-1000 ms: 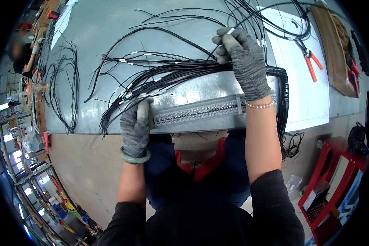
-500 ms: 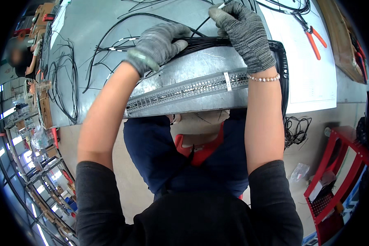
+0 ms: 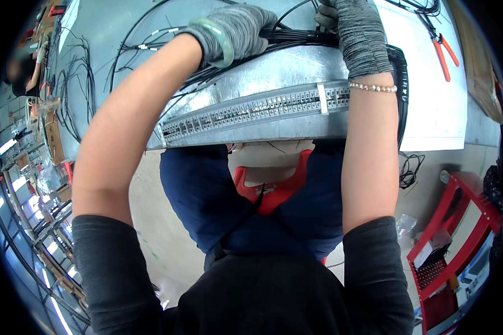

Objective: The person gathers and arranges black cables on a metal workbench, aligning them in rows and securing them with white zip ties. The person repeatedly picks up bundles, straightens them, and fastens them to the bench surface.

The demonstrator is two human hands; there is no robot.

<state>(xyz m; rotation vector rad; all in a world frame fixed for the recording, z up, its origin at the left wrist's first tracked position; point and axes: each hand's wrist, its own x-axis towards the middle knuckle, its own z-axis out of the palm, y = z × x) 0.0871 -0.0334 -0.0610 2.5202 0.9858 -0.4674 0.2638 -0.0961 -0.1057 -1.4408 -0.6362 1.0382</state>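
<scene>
Both my hands wear grey knit gloves. My left hand (image 3: 237, 34), with a green bangle at the wrist, is closed around a bundle of black wires (image 3: 299, 37) across the metal table. To its right, my right hand (image 3: 360, 36) is over the same bundle. Its fingers are curled near the upper picture edge; what they pinch is hidden. A long strip of terminal blocks (image 3: 251, 110) lies along the table's near edge, below the bundle. The black wires bend down the table's right side. Several wires with white marker sleeves (image 3: 151, 42) fan out left of my left hand.
Orange-handled pliers (image 3: 445, 58) lie on a white paper sheet (image 3: 430, 111) at right. Loose black wires (image 3: 67, 106) lie on the table's left. A red stool (image 3: 271, 190) is between my legs; a red cart (image 3: 458, 223) stands right. Another person (image 3: 25, 75) works far left.
My left hand has moved right and up along the wire bundle. My right hand has shifted up and slightly right, and its fingers have come down closer to the bundle.
</scene>
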